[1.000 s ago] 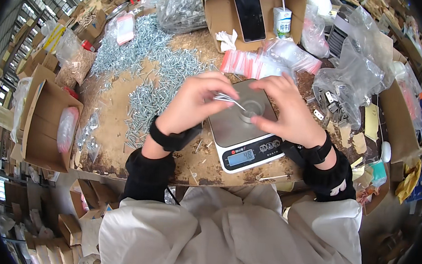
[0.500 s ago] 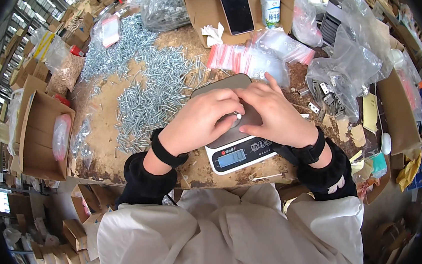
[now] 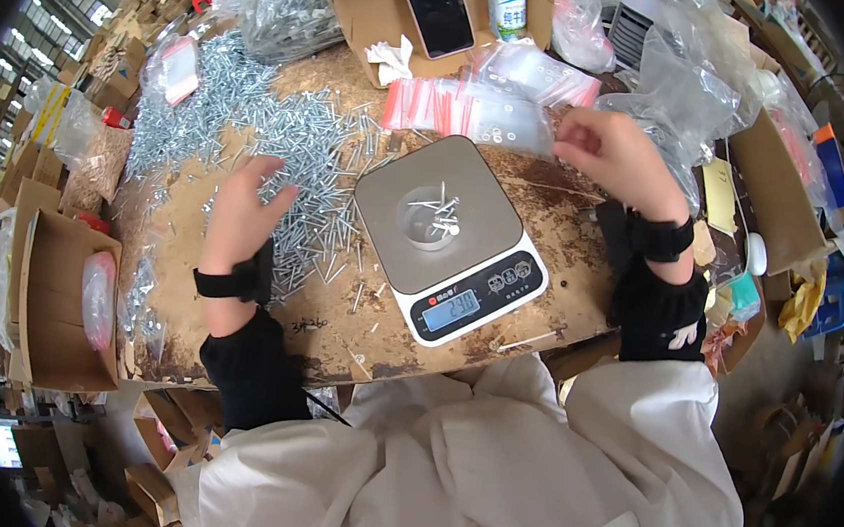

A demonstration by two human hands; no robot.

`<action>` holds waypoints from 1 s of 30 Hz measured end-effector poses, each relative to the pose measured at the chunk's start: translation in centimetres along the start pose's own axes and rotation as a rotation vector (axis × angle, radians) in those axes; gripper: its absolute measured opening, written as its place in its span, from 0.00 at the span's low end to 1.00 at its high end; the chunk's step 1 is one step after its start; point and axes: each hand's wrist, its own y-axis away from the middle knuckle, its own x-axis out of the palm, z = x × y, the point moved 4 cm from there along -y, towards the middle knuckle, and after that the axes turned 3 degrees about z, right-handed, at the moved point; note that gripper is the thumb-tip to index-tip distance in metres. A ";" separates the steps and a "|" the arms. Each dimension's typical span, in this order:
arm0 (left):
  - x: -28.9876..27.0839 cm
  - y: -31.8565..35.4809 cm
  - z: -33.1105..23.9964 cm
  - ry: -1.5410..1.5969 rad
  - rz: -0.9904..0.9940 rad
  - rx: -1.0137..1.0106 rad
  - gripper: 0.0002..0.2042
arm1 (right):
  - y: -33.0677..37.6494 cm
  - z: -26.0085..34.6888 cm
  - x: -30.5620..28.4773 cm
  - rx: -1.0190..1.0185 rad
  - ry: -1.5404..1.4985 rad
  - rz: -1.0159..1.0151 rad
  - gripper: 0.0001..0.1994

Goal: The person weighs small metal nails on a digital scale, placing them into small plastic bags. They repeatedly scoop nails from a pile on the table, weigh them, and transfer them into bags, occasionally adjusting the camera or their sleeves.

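My left hand point(image 3: 244, 206) is open beside a big heap of silvery screws point(image 3: 313, 159), thumb and fingers apart, with nothing visible in it. Off to the right, my right hand point(image 3: 624, 159) hovers by the edge of some clear zip bags point(image 3: 510, 123), its fingers loosely bent and a gap showing between them. Between the hands stands a digital kitchen scale point(image 3: 388, 195) with a grey plate and a lit display. A small clear round dish point(image 3: 410, 224) sits on that plate, with several screws lying in it, some poking over its rim.
At the back, an open cardboard box point(image 3: 363, 17) holds a phone point(image 3: 434, 9) and a drink carton point(image 3: 506, 10). Crumpled plastic bags point(image 3: 688, 86) fill the back right. A cardboard box point(image 3: 71, 318) stands by the left table edge. Loose screws lie near the scale.
My hands have drawn apart from over the scale, the left toward the screw heap, the right toward the bags. The dish and its screws now show. The whole view has shifted slightly.
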 end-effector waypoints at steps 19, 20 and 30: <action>3.1 -0.7 3.3 -0.061 0.069 -0.002 0.17 | 9.4 -2.6 -1.7 0.182 0.214 0.099 0.26; 3.0 -0.7 3.4 -0.053 0.044 0.008 0.17 | 9.3 -2.8 -1.6 0.164 0.227 0.100 0.26; 1.4 -1.7 5.6 0.344 -0.211 -0.116 0.21 | 9.5 -4.5 -0.9 0.194 0.159 0.053 0.18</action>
